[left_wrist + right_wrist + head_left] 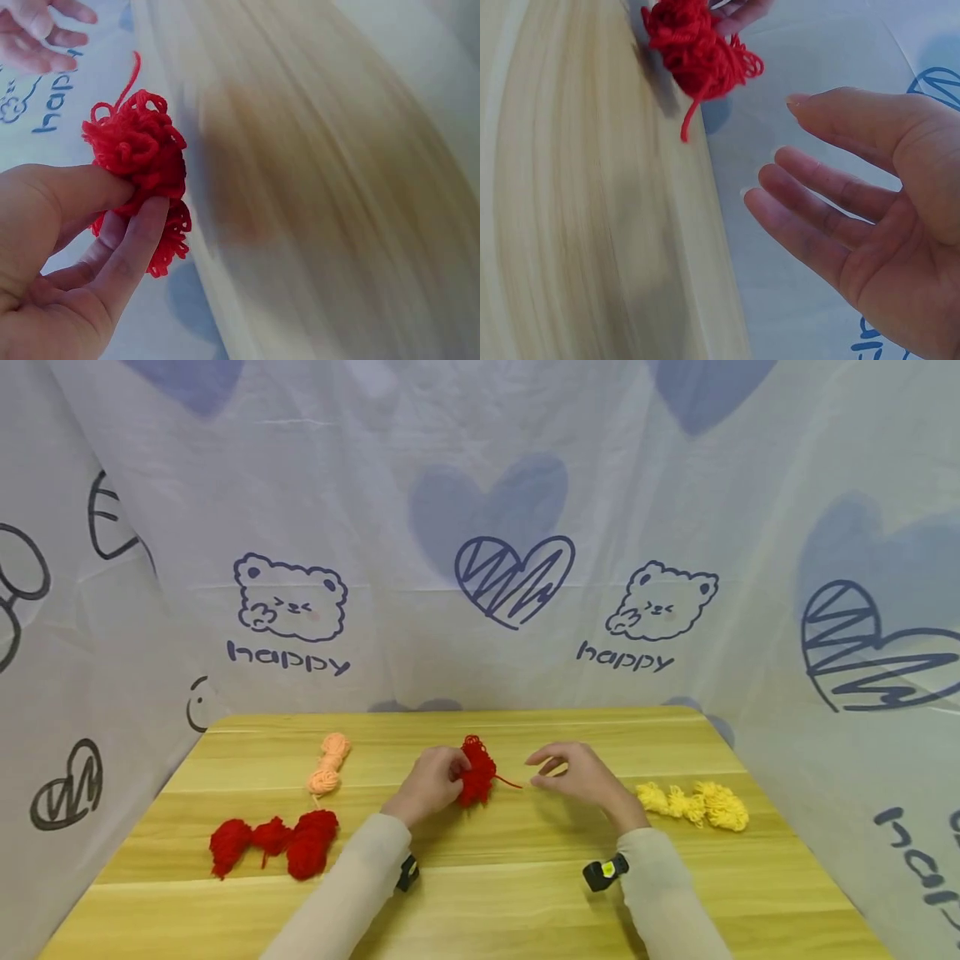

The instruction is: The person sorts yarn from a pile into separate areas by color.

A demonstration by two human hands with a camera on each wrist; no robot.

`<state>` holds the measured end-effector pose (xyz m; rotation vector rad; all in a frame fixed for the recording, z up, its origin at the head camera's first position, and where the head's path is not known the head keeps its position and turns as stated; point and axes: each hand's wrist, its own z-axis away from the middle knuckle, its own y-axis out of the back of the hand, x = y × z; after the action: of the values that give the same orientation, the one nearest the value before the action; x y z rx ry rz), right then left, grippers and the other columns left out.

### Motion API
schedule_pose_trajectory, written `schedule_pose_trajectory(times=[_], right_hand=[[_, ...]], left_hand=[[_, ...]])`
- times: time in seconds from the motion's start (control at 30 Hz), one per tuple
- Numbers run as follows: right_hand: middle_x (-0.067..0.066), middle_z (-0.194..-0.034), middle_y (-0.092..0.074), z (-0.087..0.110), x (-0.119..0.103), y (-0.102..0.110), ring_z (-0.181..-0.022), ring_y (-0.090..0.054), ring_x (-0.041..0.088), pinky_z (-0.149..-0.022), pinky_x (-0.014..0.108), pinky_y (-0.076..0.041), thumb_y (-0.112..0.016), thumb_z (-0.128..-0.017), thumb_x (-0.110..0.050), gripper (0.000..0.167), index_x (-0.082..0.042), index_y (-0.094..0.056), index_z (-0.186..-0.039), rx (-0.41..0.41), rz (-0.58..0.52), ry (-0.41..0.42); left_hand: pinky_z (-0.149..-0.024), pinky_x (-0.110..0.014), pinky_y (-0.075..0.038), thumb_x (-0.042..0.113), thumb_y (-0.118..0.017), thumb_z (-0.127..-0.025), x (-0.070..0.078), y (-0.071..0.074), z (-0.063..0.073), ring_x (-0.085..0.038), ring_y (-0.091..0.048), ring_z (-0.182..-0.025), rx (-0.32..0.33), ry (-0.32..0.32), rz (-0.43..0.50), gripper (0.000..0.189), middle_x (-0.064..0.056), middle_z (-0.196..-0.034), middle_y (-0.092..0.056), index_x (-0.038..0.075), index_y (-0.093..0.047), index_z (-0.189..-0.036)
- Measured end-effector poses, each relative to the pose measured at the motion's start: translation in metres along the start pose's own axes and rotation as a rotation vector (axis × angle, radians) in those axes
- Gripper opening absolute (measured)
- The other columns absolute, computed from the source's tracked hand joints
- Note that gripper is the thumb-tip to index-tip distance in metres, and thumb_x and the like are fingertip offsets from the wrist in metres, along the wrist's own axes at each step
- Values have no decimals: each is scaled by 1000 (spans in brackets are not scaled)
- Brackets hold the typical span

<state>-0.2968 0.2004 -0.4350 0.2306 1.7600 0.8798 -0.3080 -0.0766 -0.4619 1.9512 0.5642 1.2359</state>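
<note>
A small bundle of red yarn (477,772) with looped ends is held up over the middle of the table. My left hand (435,783) pinches it at its waist between thumb and fingers, as the left wrist view shows at the yarn bundle (142,142). One loose strand sticks out from the bundle toward the right. My right hand (577,777) hovers to the right of that strand's end, fingers apart and slightly bent, holding nothing. In the right wrist view a gap lies between the right hand (870,202) and the red yarn (694,56).
On the wooden table (495,902), a larger red yarn skein (273,839) lies at left. A peach yarn skein (328,764) lies behind it. Near the right edge is a yellow yarn skein (693,804). A printed white cloth (405,643) hangs behind the table.
</note>
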Motion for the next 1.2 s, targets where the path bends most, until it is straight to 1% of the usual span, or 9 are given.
schedule_pose_trajectory(times=[0.23,0.37,0.53,0.7,0.83,0.9,1.03,1.2], right_hand=[[15,-126,-71,-1,-4,-2,-105,-71,28,-85,34,-63,-77,-93,-12,28,-8,-74,-120,-13,14,10],[16,-126,-71,-1,-7,-3,-106,-71,29,-85,34,-63,-76,-93,-10,27,-7,-74,-120,-22,14,13],[16,-125,-72,-2,-8,-6,-105,-71,31,-81,30,-63,-75,-93,-9,26,-8,-74,-120,-28,28,25],[16,-124,-72,-3,-11,-11,-104,-72,31,-79,30,-63,-76,-93,-10,26,-7,-74,-119,-21,66,43],[15,-124,-72,-3,-15,-15,-104,-72,33,-80,30,-63,-76,-94,-11,25,-8,-75,-119,-28,90,61],[15,-124,-72,-3,-17,-16,-104,-72,32,-80,31,-63,-75,-94,-12,25,-8,-75,-118,-30,99,64],[13,-123,-73,-4,-19,-17,-102,-72,26,-81,30,-63,-75,-94,-13,24,-9,-75,-118,-28,109,59],[12,-123,-73,-4,-21,-17,-102,-71,26,-81,29,-63,-75,-94,-13,24,-10,-75,-118,-31,110,59]], left_hand=[[-69,-29,-56,-12,-67,-80,-7,23,18,-14,-63,-75,33,-22,12,20,-8,-85,-73,1,-75,-93],[-69,-28,-56,-12,-67,-80,-8,36,28,-14,-64,-75,24,-27,7,20,-9,-86,-74,0,-75,-94],[-69,-28,-57,-13,-67,-79,-8,51,43,-14,-65,-75,14,-31,-7,20,-10,-86,-74,-1,-75,-93],[-66,-25,-53,-13,-67,-78,-7,62,60,-14,-62,-73,6,-2,-21,20,-9,-85,-73,0,-75,-92],[-65,-23,-52,-14,-67,-79,-10,69,73,-13,-59,-72,1,49,-42,21,-7,-84,-72,1,-75,-92],[-64,-23,-52,-14,-67,-80,-12,72,79,-13,-59,-72,-2,74,-49,21,-6,-84,-72,1,-75,-92],[-63,-23,-51,-14,-67,-80,-15,77,87,-12,-58,-71,-13,94,-55,21,-5,-81,-70,2,-75,-92],[-65,-24,-51,-12,-70,-81,-19,84,101,-12,-57,-73,-28,139,-58,20,-7,-85,-71,3,-75,-93]])
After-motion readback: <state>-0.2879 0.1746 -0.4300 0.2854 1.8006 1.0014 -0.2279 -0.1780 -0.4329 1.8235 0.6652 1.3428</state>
